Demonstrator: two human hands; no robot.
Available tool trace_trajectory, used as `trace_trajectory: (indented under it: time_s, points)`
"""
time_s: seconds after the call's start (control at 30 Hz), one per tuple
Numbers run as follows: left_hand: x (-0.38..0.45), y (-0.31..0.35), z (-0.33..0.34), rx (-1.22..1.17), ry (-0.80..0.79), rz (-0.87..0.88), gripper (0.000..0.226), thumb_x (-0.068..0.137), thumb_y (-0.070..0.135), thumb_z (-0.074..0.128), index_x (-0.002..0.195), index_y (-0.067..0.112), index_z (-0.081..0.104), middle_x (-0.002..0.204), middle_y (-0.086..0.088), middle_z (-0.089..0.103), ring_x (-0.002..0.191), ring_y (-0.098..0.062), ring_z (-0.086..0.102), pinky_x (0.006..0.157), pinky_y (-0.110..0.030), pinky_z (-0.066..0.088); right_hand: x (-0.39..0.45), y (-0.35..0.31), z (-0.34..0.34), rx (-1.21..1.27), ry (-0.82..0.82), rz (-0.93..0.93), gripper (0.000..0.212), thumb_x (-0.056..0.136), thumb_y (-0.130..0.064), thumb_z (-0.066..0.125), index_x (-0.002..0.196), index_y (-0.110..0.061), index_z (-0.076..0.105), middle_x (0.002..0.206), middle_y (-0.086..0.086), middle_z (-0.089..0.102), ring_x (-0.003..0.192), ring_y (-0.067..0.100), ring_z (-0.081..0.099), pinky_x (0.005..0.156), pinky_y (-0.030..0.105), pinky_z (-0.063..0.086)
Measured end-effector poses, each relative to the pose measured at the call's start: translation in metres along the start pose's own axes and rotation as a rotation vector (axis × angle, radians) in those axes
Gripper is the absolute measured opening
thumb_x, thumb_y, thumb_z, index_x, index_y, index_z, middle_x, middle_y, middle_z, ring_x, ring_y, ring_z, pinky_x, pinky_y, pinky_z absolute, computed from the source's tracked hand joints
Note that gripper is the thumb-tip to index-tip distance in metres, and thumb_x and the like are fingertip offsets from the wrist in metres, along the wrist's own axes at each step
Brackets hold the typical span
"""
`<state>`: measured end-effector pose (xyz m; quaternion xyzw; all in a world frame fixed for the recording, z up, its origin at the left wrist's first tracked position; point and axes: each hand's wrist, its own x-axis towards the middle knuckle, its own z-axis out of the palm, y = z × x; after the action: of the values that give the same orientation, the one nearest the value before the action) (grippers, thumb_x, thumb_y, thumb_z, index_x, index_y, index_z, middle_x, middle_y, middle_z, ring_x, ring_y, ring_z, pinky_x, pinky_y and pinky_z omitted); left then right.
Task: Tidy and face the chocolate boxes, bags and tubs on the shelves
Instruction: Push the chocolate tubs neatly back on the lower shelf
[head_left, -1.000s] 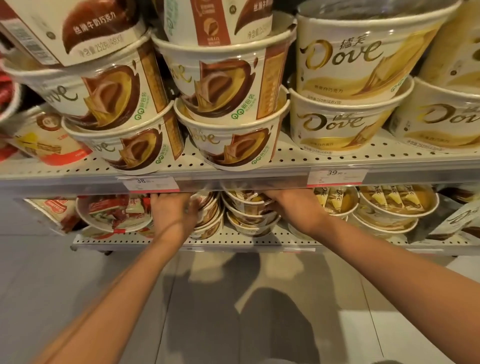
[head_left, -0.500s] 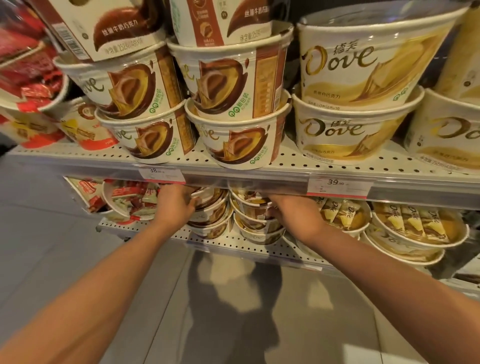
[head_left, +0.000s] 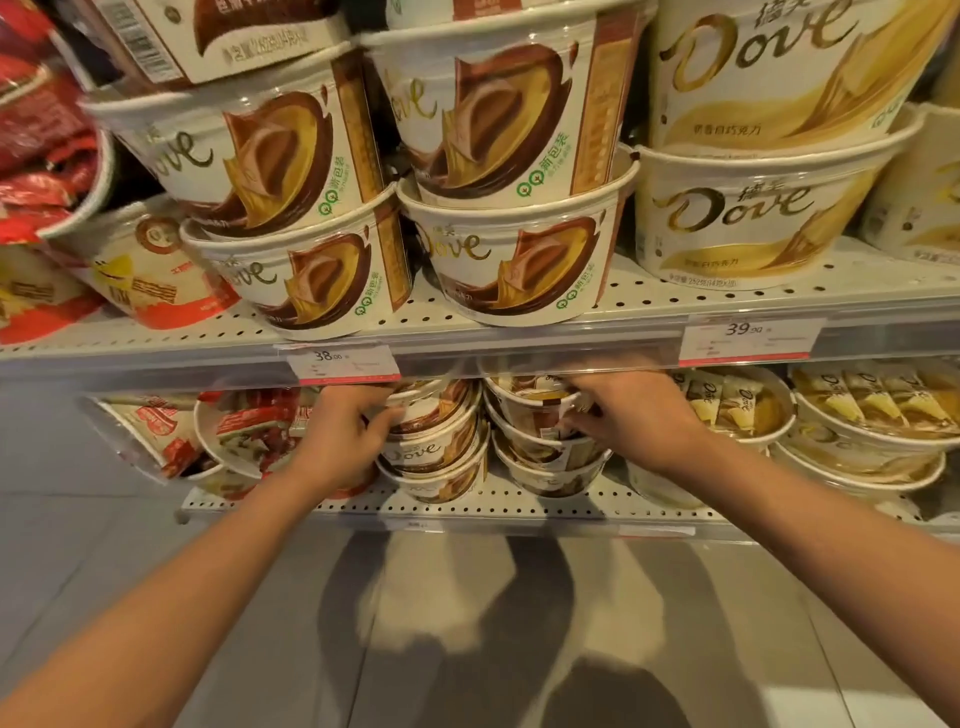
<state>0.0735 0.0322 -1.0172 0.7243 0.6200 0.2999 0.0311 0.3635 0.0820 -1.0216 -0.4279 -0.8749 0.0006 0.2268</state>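
Now, hands: both reach mid-frame under upper shelf (head_left: 519, 338).
left hand (head_left: 343, 441): fingers curled on Dove tub (head_left: 431, 447).
right hand (head_left: 634, 415): pinching next tub (head_left: 535, 410).
tags: 38.00 (head_left: 343, 364), 39.90 (head_left: 748, 338).

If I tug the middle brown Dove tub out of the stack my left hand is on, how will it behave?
The left hand grips the brown Dove stack, with tubs above and below. Pulling the middle one would probably drag or tip the upper tub. The glossy film suggests it may slip. The walls look like thin card, so they probably flex if squeezed.

"Dove" stands on the brown tubs (head_left: 511, 260) and yellow tubs (head_left: 737, 218); shelf price tags read 38.00 (head_left: 340, 362) and 39.90 (head_left: 748, 338).
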Motion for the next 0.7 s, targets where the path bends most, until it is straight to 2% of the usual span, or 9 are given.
trace_trajectory:
  time_s: [0.13, 0.2, 0.27, 0.33, 0.37, 0.43, 0.53, 0.63, 0.7]
  points:
    - [-0.001, -0.013, 0.004, 0.015, 0.042, 0.14, 0.023, 0.084, 0.003, 0.065, 0.066, 0.016, 0.056, 0.06, 0.011, 0.049, 0.06, -0.001, 0.047, 0.058, -0.02, 0.034, -0.002, -0.006, 0.002, -0.002, -0.002, 0.044, 0.042, 0.074, -0.03, 0.075, 0.114, -0.021, 0.065, 0.103, 0.003, 0.071, 0.093, 0.025, 0.066, 0.075, 0.035, 0.052]
    - [-0.006, -0.016, 0.015, 0.1, 0.141, 0.181, 0.017, 0.083, 0.012, 0.062, 0.068, 0.009, 0.054, 0.061, 0.0, 0.049, 0.058, -0.016, 0.048, 0.061, -0.028, 0.037, -0.006, -0.007, 0.006, -0.014, 0.015, 0.093, 0.047, 0.076, -0.034, 0.074, 0.119, -0.02, 0.062, 0.109, 0.003, 0.069, 0.101, 0.024, 0.063, 0.087, 0.038, 0.05]
    - [-0.012, -0.018, 0.031, 0.167, 0.281, 0.123, 0.024, 0.081, 0.023, 0.057, 0.085, -0.001, 0.056, 0.075, -0.014, 0.05, 0.075, -0.03, 0.047, 0.07, -0.042, 0.039, -0.015, -0.013, 0.014, -0.001, 0.107, 0.153, 0.056, 0.073, -0.031, 0.076, 0.124, -0.016, 0.057, 0.119, 0.007, 0.062, 0.112, 0.026, 0.054, 0.098, 0.035, 0.04]
    - [-0.025, -0.018, 0.05, 0.054, 0.39, 0.031, 0.048, 0.077, 0.025, 0.064, 0.113, -0.003, 0.048, 0.103, -0.021, 0.05, 0.101, -0.034, 0.042, 0.089, -0.053, 0.038, -0.026, -0.023, 0.025, 0.05, 0.224, 0.259, 0.07, 0.071, -0.029, 0.078, 0.132, -0.014, 0.047, 0.131, 0.009, 0.049, 0.124, 0.027, 0.042, 0.103, 0.03, 0.029]
    - [-0.032, -0.017, 0.058, -0.038, 0.427, 0.003, 0.064, 0.074, 0.026, 0.069, 0.124, -0.003, 0.041, 0.12, -0.026, 0.044, 0.116, -0.035, 0.037, 0.102, -0.053, 0.032, -0.031, -0.029, 0.029, 0.103, 0.283, 0.333, 0.076, 0.071, -0.03, 0.077, 0.136, -0.014, 0.041, 0.137, 0.01, 0.042, 0.129, 0.025, 0.036, 0.107, 0.029, 0.026]
    - [-0.046, -0.018, 0.077, -0.173, 0.49, -0.046, 0.089, 0.069, 0.027, 0.079, 0.136, -0.005, 0.028, 0.141, -0.028, 0.028, 0.135, -0.032, 0.022, 0.115, -0.037, 0.018, -0.043, -0.044, 0.04, 0.225, 0.432, 0.456, 0.077, 0.076, -0.031, 0.072, 0.14, -0.013, 0.033, 0.143, 0.01, 0.033, 0.134, 0.019, 0.027, 0.112, 0.02, 0.018]
    - [-0.061, -0.021, 0.101, -0.368, 0.498, -0.29, 0.11, 0.059, 0.032, 0.086, 0.143, 0.005, 0.019, 0.147, -0.017, 0.021, 0.135, -0.012, 0.018, 0.111, -0.021, 0.021, -0.057, -0.071, 0.065, 0.301, 0.587, 0.354, 0.041, 0.081, -0.02, 0.063, 0.118, -0.013, 0.046, 0.114, -0.001, 0.045, 0.107, 0.008, 0.041, 0.096, 0.006, 0.027]
    - [-0.064, -0.023, 0.114, -0.371, 0.501, -0.393, 0.117, 0.053, 0.04, 0.086, 0.143, 0.011, 0.018, 0.146, -0.011, 0.021, 0.128, 0.002, 0.014, 0.102, -0.017, 0.022, -0.052, -0.097, 0.098, 0.525, 0.351, 0.325, 0.029, 0.082, -0.01, 0.063, 0.108, -0.018, 0.052, 0.096, -0.008, 0.05, 0.087, 0.002, 0.05, 0.08, 0.014, 0.044]
    - [-0.063, -0.023, 0.118, -0.361, 0.481, -0.412, 0.119, 0.051, 0.041, 0.087, 0.142, 0.012, 0.017, 0.143, -0.012, 0.023, 0.132, -0.013, 0.02, 0.102, -0.03, 0.031, -0.035, -0.11, 0.115, 0.691, 0.244, 0.406, 0.038, 0.081, -0.007, 0.065, 0.114, -0.021, 0.051, 0.095, -0.017, 0.051, 0.089, -0.008, 0.053, 0.079, 0.014, 0.047]
